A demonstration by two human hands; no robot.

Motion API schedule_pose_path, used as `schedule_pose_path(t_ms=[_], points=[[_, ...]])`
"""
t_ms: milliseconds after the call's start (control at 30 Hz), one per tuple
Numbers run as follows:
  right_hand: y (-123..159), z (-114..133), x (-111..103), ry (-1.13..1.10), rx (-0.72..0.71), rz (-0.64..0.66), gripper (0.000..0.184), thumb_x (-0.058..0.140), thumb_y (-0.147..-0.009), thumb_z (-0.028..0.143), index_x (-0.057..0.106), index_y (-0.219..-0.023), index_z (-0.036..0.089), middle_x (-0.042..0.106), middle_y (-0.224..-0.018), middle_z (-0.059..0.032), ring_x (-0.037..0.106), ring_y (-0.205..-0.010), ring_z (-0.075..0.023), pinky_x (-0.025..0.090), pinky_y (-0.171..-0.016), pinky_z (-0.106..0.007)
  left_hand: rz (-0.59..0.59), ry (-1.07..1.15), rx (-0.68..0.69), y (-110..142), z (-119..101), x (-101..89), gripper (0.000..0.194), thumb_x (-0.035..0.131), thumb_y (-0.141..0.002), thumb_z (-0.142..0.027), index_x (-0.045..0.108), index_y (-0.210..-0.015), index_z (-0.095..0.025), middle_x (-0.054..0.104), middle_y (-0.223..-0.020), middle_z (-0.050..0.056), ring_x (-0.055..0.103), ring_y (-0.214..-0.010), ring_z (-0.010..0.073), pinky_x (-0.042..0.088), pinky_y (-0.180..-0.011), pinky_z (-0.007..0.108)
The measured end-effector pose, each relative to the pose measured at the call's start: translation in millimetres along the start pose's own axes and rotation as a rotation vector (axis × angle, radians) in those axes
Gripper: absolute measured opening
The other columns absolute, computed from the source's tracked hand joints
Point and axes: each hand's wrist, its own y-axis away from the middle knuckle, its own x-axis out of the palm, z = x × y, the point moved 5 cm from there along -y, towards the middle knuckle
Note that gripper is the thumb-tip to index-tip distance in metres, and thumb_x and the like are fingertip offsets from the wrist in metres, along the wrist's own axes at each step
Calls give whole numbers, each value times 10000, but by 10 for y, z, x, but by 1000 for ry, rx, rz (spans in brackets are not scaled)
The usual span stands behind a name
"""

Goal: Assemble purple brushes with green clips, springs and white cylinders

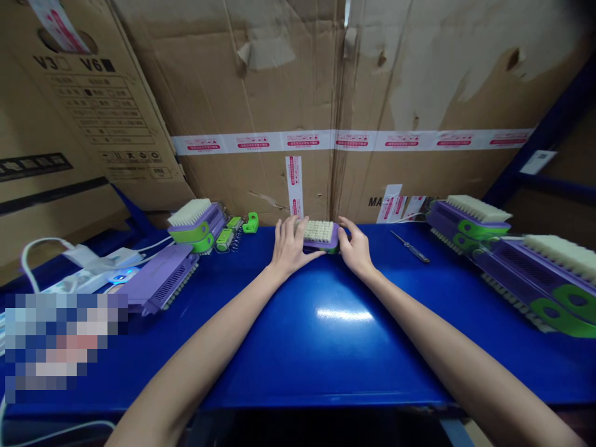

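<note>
A brush [319,231] with cream bristles facing up and a purple and green body lies at the back of the blue table, between my hands. My left hand [289,248] wraps its left end, fingers over the far side and thumb along the near side. At the right end, my right hand [354,247] grips it with the thumb against the end and the fingers bent behind. The left part of the brush is hidden by my left hand.
More purple and green brushes stand in stacks at the left [193,226] and right [470,220]. Green parts [250,223] with springs lie left of my hands, a screwdriver [412,248] right. A power strip [84,270] with white cables is far left. Cardboard [261,81] walls the back.
</note>
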Motion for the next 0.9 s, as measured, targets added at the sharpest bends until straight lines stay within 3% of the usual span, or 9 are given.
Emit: schedule_pose_path(t_ms=[133, 233, 400, 633, 700, 767, 900], points=[[-51, -218, -34, 43, 158, 12, 410, 411, -846, 272, 605, -1178, 132, 709, -1016, -123, 665, -939, -248, 518, -863, -425, 129, 136, -106, 5, 75, 93, 803, 706, -684, -545, 385, -1310, -159, 508, -1261, 168, 511, -1177, 308, 445, -965, 453], [-70, -334, -66, 143, 212, 6, 418, 420, -834, 281, 614, -1176, 139, 715, -1005, -124, 671, -915, -262, 527, -823, -430, 182, 192, -125, 14, 103, 141, 681, 702, -731, -436, 401, -1280, -168, 514, -1246, 143, 528, -1164, 280, 477, -937, 418], [-67, -452, -95, 321, 163, -55, 426, 429, -863, 399, 619, -1187, 197, 722, -953, -110, 665, -898, -286, 512, -805, -444, 167, 201, -38, 22, 68, 128, 534, 686, -770, -331, 446, -1217, -165, 533, -1169, 119, 555, -1113, 262, 490, -931, 412], [-75, -433, -84, 311, 99, -19, 535, 291, -924, 478, 550, -1263, 155, 680, -1074, -144, 612, -998, -312, 470, -859, -481, 132, 272, -4, 29, 42, 102, 539, 704, -760, -283, 444, -1216, -162, 499, -1165, 111, 545, -1118, 240, 484, -937, 386], [-72, -307, -98, 380, 29, -1, 554, 285, -930, 478, 506, -1301, 131, 635, -1175, -162, 568, -1077, -327, 440, -896, -505, 118, 226, -51, 24, 62, 101, 604, 735, -728, -320, 441, -1226, -145, 496, -1177, 126, 532, -1123, 255, 472, -931, 398], [-55, -126, -93, 444, -131, 29, 540, 326, -926, 469, 477, -1324, 137, 587, -1251, -165, 521, -1139, -326, 420, -920, -504, 122, 137, -142, 22, 101, 100, 662, 750, -692, -429, 460, -1209, -135, 513, -1163, 137, 527, -1104, 286, 465, -896, 431], [11, 124, -32, 525, -359, 127, 499, 374, -923, 403, 468, -1333, 135, 541, -1319, -160, 454, -1226, -300, 362, -986, -466, 200, -4, -240, 31, 133, 99, 563, 681, -689, -593, 574, -1013, -145, 584, -1029, 115, 543, -1000, 300, 437, -829, 444]])
